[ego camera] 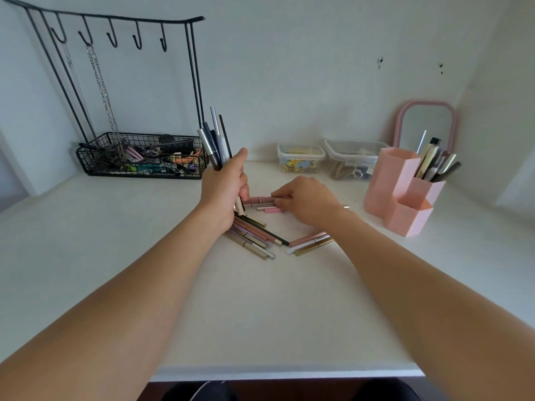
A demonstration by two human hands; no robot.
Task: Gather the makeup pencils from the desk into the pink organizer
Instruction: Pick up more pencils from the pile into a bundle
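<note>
Pink hexagonal plastic organizer point(401, 186) far right on table; mid-gather. My left hand point(223, 189) grips a pencil bundle point(215, 140), right hand point(304, 199) pinches a pink pencil point(259, 200). Next: lift, add to bundle.

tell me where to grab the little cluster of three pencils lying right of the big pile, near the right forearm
Pinch the three pencils across their middles, from above. They lie flat, side by side and touching, angled up to the right, so fingers closing across the bundle should lift all three at once. Their left ends on the desk are free; the right ends sit by the right forearm.
</note>
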